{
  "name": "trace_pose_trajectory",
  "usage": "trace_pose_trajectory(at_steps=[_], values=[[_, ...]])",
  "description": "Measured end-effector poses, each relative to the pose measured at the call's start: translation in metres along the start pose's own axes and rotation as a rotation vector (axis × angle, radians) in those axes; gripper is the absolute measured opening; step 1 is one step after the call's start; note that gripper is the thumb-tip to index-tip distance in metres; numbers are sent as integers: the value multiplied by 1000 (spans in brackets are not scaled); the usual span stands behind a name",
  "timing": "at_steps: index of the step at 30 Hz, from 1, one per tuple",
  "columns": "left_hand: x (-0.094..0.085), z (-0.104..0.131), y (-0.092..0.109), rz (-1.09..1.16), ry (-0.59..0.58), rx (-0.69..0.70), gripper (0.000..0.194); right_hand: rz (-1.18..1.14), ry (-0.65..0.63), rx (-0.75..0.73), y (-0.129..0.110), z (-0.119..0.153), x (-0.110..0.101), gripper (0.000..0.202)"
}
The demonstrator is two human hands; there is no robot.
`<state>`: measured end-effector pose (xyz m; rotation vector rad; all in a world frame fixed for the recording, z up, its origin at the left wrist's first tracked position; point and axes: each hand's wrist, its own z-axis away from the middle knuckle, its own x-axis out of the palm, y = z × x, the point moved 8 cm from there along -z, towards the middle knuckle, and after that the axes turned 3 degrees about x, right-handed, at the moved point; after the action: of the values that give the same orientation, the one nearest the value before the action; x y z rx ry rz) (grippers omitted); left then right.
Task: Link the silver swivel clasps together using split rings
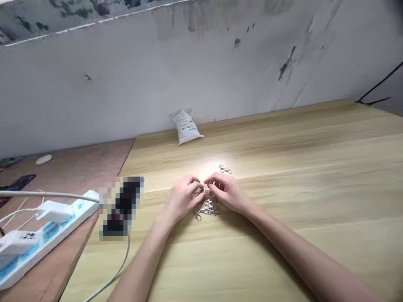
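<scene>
A small pile of silver metal swivel clasps (210, 207) lies on the wooden table, with both hands over its far side. My left hand (187, 193) is closed, fingers curled and thumb bent in at the left of the pile. From the other side, my right hand (225, 191) pinches with thumb and forefinger. A bit of shiny metal, seemingly a clasp (206, 191), shows between the fingertips of the two hands; fingers partly cover it. Beyond my right hand, a few linked clasps (225, 169) lie apart from the pile.
A white printed plastic packet (188, 128) leans by the wall. At left are a pixelated dark device (122, 207), a white power strip (50, 235) with plugs, and cables. A dark phone (19, 183) and a white oval item (44, 159) lie on the brown surface.
</scene>
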<state>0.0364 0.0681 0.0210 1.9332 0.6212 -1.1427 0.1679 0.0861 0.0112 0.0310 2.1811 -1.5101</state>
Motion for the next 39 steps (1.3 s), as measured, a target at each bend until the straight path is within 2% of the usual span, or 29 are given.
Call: trace_pose_trajectory(at_steps=[5,17,22,27,34,39], values=[[-2,0,-9,23,-12,-23,9,-5,-9,2,0,-2,3,16],[0,-2,-8,98,3,-37,1,-9,-15,8,3,-2,4,15],[-1,-2,-3,53,33,14,4,15,-49,-6,2,-1,6,15],[-9,-2,2,23,97,39,4,10,-56,-41,-3,0,5,13],[-21,-3,11,32,170,79,3,24,-45,-52,-4,-1,4,14],[-22,-2,13,59,185,94,4,22,-68,-36,-2,-2,5,13]])
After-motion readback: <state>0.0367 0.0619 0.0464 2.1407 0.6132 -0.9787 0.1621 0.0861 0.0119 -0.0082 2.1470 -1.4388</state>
